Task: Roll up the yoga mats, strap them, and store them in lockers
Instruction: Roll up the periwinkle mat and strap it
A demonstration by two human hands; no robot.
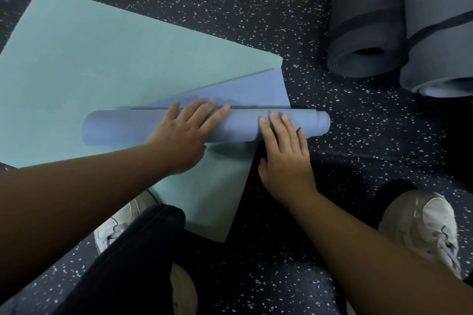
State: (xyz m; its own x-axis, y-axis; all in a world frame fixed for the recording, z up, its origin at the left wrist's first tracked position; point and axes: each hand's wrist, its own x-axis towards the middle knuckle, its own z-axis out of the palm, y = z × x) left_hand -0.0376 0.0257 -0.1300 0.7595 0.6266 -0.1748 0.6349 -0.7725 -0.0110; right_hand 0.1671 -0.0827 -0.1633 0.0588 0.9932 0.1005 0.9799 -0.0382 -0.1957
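Teal mat (84, 64): we see it spread flat on the floor, filling the left part of the view, one corner reaching toward the person's legs at the bottom centre.
Left shoe (115, 225): we note a pale trainer by the near edge of the teal mat, partly hidden behind a dark trouser leg (133, 258).
Blue mat (122, 129): we find it partly rolled, the roll lying crosswise on top of the teal mat, with its right end reaching past the teal mat over bare floor; the unrolled remainder shows as a flat blue wedge beyond the roll.
Left hand (183, 133): we observe it flat and spread, palm down on the middle of the blue roll, the fingers extended over its top; it presses rather than grasps, nothing enclosed.
Right hand (284, 151): likewise flat and unclenched, we see its fingertips laid on the roll near the right end, the palm behind the roll over the floor.
Floor (256, 7): dark with pale speckles.
Rolled grey mats (368, 20): we count two at upper right, side by side and touching, each bound by a dark strap (371, 22), well apart from the hands.
Right shoe (425, 227): a pale trainer at lower right.
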